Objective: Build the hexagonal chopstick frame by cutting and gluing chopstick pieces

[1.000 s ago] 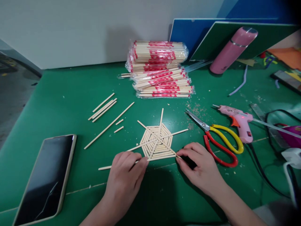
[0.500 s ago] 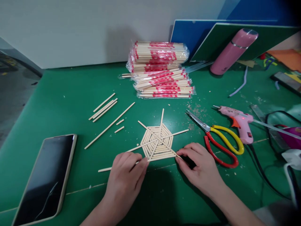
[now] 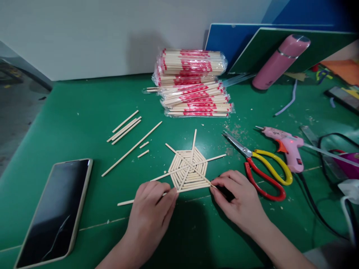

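Hexagonal stick web (image 3: 190,165), pale, lying flat

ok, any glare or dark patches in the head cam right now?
Head view: bright glints on the wrapped chopsticks; pale sheen on the phone; dark shadow on the table between left hand and right hand. Also head view: top right corner goes black; the stick web reads clearly.

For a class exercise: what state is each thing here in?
Left hand, pinching a long stick
Right hand, pinching a spoke of the stick web
Stick web, flat, spokes jutting out
Scissors, blades closed or nearly so
Glue gun, lying down, red light lit
Phone, face up, screen dark
Flask, capped
Chopstick packs, stacked, plastic-wrapped
Loose sticks, lying flat
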`<state>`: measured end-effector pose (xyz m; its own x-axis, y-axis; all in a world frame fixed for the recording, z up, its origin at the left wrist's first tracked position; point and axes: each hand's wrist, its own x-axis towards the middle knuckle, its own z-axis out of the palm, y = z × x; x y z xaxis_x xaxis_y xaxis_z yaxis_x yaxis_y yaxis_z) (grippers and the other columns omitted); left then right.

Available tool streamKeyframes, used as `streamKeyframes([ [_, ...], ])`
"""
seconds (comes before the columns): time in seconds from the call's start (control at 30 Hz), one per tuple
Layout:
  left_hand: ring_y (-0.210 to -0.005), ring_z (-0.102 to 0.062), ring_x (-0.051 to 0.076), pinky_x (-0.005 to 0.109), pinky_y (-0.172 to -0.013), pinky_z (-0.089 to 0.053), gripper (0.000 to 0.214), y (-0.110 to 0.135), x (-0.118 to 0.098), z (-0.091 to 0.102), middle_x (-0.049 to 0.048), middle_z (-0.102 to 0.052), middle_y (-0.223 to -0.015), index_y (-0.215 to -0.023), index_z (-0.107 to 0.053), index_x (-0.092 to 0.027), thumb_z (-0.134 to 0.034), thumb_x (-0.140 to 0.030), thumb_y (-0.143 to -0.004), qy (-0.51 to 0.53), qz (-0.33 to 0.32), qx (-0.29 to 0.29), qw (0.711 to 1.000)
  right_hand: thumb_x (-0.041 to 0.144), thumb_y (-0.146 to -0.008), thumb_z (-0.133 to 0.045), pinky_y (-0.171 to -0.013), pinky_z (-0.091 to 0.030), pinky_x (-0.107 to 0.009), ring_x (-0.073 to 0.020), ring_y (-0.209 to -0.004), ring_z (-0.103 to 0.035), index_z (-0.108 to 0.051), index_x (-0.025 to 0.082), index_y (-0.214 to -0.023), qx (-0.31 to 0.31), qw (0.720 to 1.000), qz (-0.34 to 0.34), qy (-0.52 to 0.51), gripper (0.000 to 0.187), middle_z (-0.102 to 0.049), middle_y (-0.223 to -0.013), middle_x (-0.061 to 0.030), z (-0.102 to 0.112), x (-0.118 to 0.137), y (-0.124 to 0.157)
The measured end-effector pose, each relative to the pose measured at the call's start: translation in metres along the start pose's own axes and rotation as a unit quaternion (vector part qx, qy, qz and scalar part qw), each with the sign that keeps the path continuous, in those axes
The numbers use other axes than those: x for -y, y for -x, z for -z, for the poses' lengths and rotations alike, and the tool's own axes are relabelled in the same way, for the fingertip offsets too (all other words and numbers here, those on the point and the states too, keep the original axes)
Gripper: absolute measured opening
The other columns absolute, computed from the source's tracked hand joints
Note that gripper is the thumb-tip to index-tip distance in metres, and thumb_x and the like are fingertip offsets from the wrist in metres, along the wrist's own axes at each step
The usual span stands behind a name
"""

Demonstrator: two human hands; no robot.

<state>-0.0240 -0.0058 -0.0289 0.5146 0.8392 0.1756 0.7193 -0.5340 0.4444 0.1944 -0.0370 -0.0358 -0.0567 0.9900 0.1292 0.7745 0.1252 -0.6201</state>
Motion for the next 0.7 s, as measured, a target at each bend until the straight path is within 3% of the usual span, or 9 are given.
streamKeyframes([
  [0.7,-0.069,-0.049,0.015,0.032,-0.066,-0.038,0.014,-0.0013,-0.0030,0.0009,0.0029,-0.058,-0.073,-0.075,-0.059,-0.017,-0.046,-0.017,-0.080,-0.004,-0.001,-0.002,1.000,0.021,-0.074,-0.055,-0.061,-0.040,-0.030,-0.0164,-0.069,-0.051,-0.063,0.020,-0.079,0.007,1.000,-0.001,0.000,0.009,-0.055,-0.073,-0.0034,0.0000,-0.0007,0.0009],
])
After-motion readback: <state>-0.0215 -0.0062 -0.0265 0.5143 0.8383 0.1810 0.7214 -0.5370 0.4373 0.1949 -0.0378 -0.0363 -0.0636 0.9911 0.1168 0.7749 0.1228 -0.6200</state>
